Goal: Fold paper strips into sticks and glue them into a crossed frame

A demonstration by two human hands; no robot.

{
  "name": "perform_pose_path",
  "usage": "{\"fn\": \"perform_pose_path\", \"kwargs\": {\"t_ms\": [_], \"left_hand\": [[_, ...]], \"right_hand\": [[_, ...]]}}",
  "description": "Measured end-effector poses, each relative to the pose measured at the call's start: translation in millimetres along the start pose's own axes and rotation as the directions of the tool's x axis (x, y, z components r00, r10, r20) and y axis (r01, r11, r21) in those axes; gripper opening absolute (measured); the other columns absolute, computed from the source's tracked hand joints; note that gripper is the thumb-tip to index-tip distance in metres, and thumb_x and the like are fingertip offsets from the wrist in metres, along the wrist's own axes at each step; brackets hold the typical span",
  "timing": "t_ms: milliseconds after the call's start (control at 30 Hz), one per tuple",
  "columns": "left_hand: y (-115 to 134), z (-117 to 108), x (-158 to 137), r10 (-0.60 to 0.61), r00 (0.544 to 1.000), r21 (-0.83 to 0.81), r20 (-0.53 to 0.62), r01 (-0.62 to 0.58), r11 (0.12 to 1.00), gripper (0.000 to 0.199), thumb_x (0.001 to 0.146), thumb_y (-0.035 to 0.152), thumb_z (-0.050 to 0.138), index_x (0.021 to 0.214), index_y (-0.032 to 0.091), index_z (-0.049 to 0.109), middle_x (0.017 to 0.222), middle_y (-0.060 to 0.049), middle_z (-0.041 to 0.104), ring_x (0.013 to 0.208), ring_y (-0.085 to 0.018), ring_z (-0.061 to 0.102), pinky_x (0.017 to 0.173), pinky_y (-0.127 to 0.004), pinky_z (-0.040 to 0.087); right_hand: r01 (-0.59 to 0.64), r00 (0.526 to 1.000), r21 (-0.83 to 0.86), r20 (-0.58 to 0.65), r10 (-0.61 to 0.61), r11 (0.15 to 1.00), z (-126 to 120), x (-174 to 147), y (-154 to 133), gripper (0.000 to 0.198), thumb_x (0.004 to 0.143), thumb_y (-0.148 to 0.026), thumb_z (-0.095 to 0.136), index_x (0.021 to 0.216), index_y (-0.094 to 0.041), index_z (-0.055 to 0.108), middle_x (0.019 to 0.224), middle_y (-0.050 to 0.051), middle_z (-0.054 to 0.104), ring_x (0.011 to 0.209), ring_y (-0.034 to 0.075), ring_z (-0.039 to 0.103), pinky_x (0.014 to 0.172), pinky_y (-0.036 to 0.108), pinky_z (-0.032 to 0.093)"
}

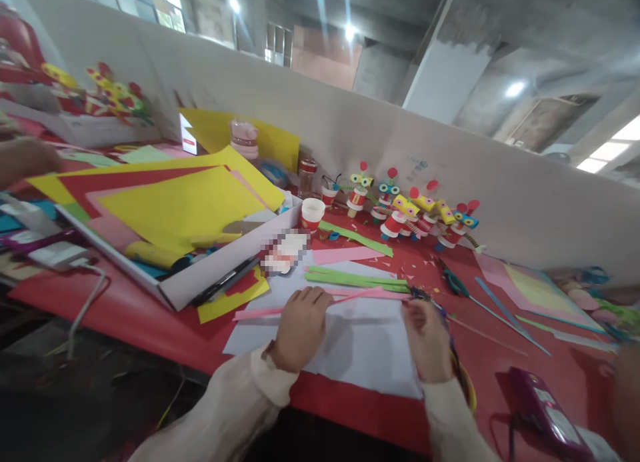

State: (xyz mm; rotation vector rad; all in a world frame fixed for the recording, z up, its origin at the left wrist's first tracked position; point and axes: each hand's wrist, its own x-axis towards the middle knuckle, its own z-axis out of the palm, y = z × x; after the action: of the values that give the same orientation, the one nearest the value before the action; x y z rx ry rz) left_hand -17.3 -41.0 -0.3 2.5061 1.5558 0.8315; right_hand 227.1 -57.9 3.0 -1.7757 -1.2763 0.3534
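Head view: your left hand [303,329] lies across a pink paper strip [257,313] above the white sheet [370,355]; right hand [429,339] curls near the green strips [355,279]. Can't tell either set of fingers' grip. Looks like strip-handling; next move calls for a steady strip.

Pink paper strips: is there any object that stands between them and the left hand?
Nothing visible does: the left hand is at the pink paper strips, covering part of one. The green paper strips lie beyond, not between.
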Motion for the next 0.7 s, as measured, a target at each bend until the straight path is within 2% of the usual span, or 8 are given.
{"fn": "perform_pose_path", "kwargs": {"t_ms": [33,100,167,267,333,533,633,700], "left_hand": [[1,-4,-1,-0.028,0.998,-0.051,-0.05,0.026,0.998,0.026,0.082,0.003,0.042,0.094,0.018,0.059,0.094,-0.007,0.062,0.089,-0.023,0.053,0.078,-0.038,0.04],[4,-12,-4,-0.062,0.993,-0.153,-0.098,0.047,0.987,0.025,0.083,0.004,0.041,0.091,0.019,0.059,0.093,-0.005,0.062,0.088,-0.022,0.054,0.077,-0.036,0.04],[6,-19,-6,-0.06,0.996,-0.208,-0.066,0.045,0.977,0.024,0.083,0.005,0.04,0.088,0.02,0.058,0.09,-0.004,0.063,0.087,-0.021,0.055,0.075,-0.034,0.041],[6,-23,-9,-0.058,0.998,-0.264,-0.008,0.054,0.963,0.021,0.088,0.01,0.04,0.087,0.021,0.058,0.088,-0.002,0.064,0.084,-0.02,0.057,0.073,-0.032,0.04],[5,-24,-11,-0.068,0.998,-0.288,0.005,0.067,0.955,0.02,0.091,0.016,0.039,0.086,0.021,0.058,0.085,-0.001,0.066,0.081,-0.018,0.059,0.071,-0.031,0.04],[-1,-31,-15,-0.069,0.997,-0.212,0.019,0.072,0.975,0.022,0.088,0.011,0.041,0.08,0.02,0.06,0.079,0.001,0.068,0.075,-0.017,0.06,0.074,-0.034,0.039],[-12,-35,-18,-0.072,0.997,-0.093,-0.041,0.068,0.993,0.023,0.084,0.006,0.042,0.083,0.02,0.061,0.079,-0.001,0.067,0.076,-0.02,0.06,0.076,-0.037,0.039],[-20,-35,-20,-0.069,0.993,0.01,-0.097,0.07,0.997,0.023,0.082,0.004,0.043,0.084,0.019,0.061,0.079,-0.002,0.066,0.077,-0.022,0.06,0.076,-0.039,0.04]], "right_hand": [[-0.049,0.989,0.171,0.146,0.024,0.984,16,-13,-13,0.038,0.071,-0.046,0.065,0.096,-0.019,0.06,0.097,0.012,0.065,0.092,0.026,0.059,0.079,0.04,0.046],[-0.23,0.917,0.47,0.399,0.027,0.852,46,-35,-36,0.043,0.069,-0.047,0.069,0.101,-0.021,0.061,0.098,0.008,0.067,0.087,0.021,0.061,0.076,0.034,0.048],[-0.308,0.899,0.598,0.438,0.02,0.74,69,-49,-52,0.035,0.068,-0.047,0.071,0.089,-0.019,0.065,0.083,0.005,0.067,0.076,0.018,0.06,0.071,0.031,0.047],[-0.309,0.924,0.647,0.379,0.058,0.697,85,-58,-60,0.027,0.067,-0.044,0.073,0.069,-0.018,0.067,0.065,0.001,0.063,0.065,0.014,0.053,0.066,0.028,0.045],[-0.316,0.929,0.659,0.362,0.08,0.682,86,-58,-59,0.024,0.067,-0.042,0.074,0.067,-0.018,0.068,0.062,0.0,0.061,0.062,0.013,0.051,0.064,0.027,0.044],[-0.289,0.957,0.799,0.222,0.187,0.528,60,-41,-53,0.024,0.062,-0.04,0.078,0.063,-0.018,0.068,0.063,0.0,0.063,0.062,0.012,0.056,0.063,0.026,0.048],[-0.15,0.955,0.859,-0.002,0.297,0.489,29,-28,-42,0.028,0.054,-0.036,0.082,0.071,-0.018,0.07,0.072,0.001,0.069,0.066,0.012,0.061,0.065,0.026,0.05],[-0.012,0.902,0.836,-0.227,0.366,0.548,3,-23,-29,0.032,0.052,-0.036,0.084,0.075,-0.019,0.07,0.073,0.0,0.07,0.067,0.012,0.062,0.066,0.026,0.051]]}}
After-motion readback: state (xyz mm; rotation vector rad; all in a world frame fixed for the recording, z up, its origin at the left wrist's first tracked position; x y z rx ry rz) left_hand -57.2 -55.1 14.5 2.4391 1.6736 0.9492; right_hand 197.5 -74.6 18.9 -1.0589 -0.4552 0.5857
